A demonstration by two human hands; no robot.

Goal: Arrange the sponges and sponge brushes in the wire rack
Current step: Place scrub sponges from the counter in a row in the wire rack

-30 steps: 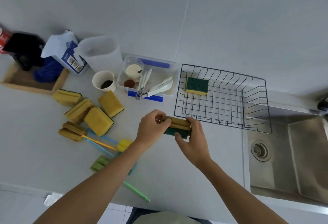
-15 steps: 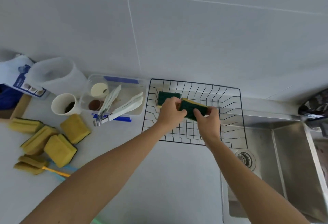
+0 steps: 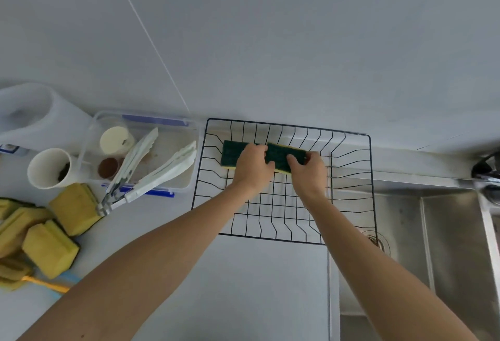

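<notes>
A black wire rack (image 3: 349, 135) stands on the counter against the wall. Both my hands are inside it at the back left. My left hand (image 3: 253, 169) and my right hand (image 3: 308, 171) grip a green-topped yellow sponge (image 3: 280, 156), held just right of another green sponge (image 3: 230, 152) lying in the rack. The two sponges sit side by side, almost touching. Several yellow sponges (image 3: 73, 208) lie on the counter at the far left, with a sponge brush on an orange handle (image 3: 46, 284) at the left edge.
A clear plastic box (image 3: 167, 124) with white tongs (image 3: 162, 173) and small cups sits left of the rack. A white paper cup (image 3: 47, 167) and a translucent jug (image 3: 40, 113) stand further left. A steel sink (image 3: 446, 246) with a faucet (image 3: 487, 175) lies to the right.
Both hands have carried the sponge from the counter's front into the rack and lowered it beside the sponge lying there. The view has shifted right and closer.
</notes>
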